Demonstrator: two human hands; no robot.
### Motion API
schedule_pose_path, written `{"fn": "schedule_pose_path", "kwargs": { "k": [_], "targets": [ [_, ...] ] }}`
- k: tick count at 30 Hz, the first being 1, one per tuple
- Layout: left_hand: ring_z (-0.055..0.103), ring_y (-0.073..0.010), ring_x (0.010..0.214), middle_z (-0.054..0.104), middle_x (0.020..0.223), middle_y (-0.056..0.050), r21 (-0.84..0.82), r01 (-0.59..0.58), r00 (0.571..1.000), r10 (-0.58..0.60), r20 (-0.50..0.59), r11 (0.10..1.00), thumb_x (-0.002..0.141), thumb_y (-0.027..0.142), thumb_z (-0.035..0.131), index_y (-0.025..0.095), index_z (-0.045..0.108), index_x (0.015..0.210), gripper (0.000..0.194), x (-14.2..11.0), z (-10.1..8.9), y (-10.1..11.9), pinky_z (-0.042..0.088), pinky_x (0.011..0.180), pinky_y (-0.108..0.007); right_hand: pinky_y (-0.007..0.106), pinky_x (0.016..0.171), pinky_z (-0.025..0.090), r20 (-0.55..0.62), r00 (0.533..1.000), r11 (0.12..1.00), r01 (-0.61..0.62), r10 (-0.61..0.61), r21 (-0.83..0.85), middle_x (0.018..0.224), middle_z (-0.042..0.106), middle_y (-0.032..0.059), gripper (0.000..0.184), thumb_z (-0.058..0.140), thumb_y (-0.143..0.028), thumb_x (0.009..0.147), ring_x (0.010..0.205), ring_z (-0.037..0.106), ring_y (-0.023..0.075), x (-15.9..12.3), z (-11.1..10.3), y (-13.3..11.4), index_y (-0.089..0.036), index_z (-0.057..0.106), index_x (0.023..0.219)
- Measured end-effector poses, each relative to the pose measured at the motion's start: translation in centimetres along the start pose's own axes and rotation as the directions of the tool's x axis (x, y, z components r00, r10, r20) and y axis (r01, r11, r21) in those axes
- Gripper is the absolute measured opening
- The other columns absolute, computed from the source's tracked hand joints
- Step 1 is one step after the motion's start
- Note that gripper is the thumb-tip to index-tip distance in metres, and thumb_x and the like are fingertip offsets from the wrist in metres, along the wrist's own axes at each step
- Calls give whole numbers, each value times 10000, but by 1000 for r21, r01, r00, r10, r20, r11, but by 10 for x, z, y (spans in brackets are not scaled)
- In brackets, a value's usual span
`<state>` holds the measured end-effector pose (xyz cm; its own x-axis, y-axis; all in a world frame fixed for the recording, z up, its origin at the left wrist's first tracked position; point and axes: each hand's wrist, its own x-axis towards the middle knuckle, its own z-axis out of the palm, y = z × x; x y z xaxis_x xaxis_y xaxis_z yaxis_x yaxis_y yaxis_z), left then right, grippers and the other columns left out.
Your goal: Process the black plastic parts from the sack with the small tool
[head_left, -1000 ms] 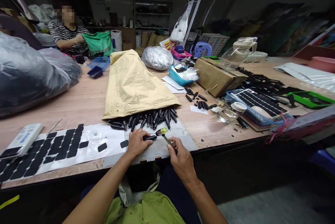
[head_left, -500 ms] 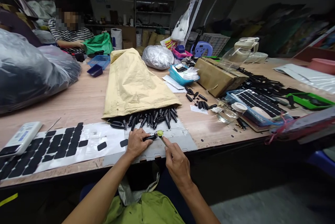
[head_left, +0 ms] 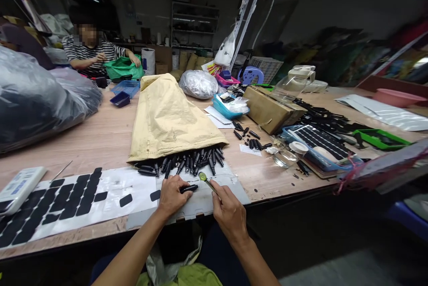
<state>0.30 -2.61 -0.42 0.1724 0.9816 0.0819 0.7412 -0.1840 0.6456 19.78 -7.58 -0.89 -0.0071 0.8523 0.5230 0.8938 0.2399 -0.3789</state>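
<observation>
My left hand (head_left: 173,194) rests at the front of the table, its fingers closed on a black tapered tube (head_left: 190,188) that points to the right. In my right hand (head_left: 230,209) is a thin-handled tool with a round yellow-green head (head_left: 202,176). That head sits just above and right of the tube's end, apart from it. Under both hands lies a grey sheet (head_left: 214,194). Beyond them, many similar black tubes (head_left: 190,162) spill from the mouth of a yellow-tan sack (head_left: 170,121).
Sheets with black rounded patches (head_left: 80,194) and a white box-shaped device (head_left: 22,188) lie to the left. Rightward are loose tubes (head_left: 256,144), a cardboard box (head_left: 270,110) and a blue tray (head_left: 287,132). A person in stripes (head_left: 88,56) handles a green bag (head_left: 123,68).
The tool's round head has moved off the tube's end, and the tube now sits lower. My view has shifted slightly. The other person's hand has come over the green bag.
</observation>
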Motion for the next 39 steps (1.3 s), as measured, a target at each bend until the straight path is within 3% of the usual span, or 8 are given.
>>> {"fn": "schedule_pose_path", "kwargs": {
  "k": [6,13,18,24,28,32,36,39],
  "targets": [
    [574,-217,900,654,868,-22,-17,7,1000,-7,7,1000,720,262,690,232,738,841,133,3,2,-3,370,850,-371,272,731,399,106,972,976,214,-209,-33,786,634,28,409,465,-74,857,789,534,168,30,10,54,-289,721,1092],
    [574,-223,939,629,954,-82,-167,-152,987,141,-78,974,920,354,467,206,661,965,248,-26,-8,7,446,856,-364,291,778,384,98,976,981,196,-195,7,867,624,28,304,530,-166,851,847,525,175,35,17,58,-260,706,1081],
    [630,-202,815,676,873,-71,-211,-363,846,416,333,908,951,513,365,280,660,1018,382,-99,24,-13,491,763,-307,298,799,377,101,986,991,129,-132,35,869,623,31,244,540,-176,835,846,524,175,35,15,54,-234,708,1003],
    [641,-253,1059,704,1074,-57,158,155,898,-206,389,975,895,348,443,321,632,1198,358,-133,61,-75,486,936,-359,295,796,375,91,990,994,106,-109,32,869,624,33,229,549,-178,821,853,520,180,35,16,54,-219,705,983],
    [562,-239,1228,649,1264,-38,197,213,854,-280,438,957,838,247,515,324,593,1274,450,-137,61,-94,429,1040,-362,291,794,372,84,990,994,109,-110,17,870,624,30,221,557,-188,819,852,517,177,34,17,54,-217,707,980],
    [586,-258,1172,658,1226,-66,185,150,857,-221,465,971,795,240,586,309,603,1260,470,-139,43,-64,438,1020,-374,291,789,375,68,990,993,119,-120,12,856,627,27,218,561,-193,815,848,522,176,33,19,56,-218,711,971],
    [644,-202,880,700,924,-40,14,-102,928,90,361,995,841,285,560,274,691,971,185,-111,6,-6,483,802,-292,294,784,381,58,990,992,130,-130,1,851,631,27,218,562,-195,813,839,531,176,33,21,58,-218,714,967],
    [614,-178,746,661,818,-36,103,5,998,-12,66,995,893,316,499,223,660,897,185,-65,-20,11,460,693,-285,297,784,382,59,990,992,129,-128,-2,849,633,26,217,559,-196,813,844,534,179,33,21,58,-220,712,965]
  ]
}}
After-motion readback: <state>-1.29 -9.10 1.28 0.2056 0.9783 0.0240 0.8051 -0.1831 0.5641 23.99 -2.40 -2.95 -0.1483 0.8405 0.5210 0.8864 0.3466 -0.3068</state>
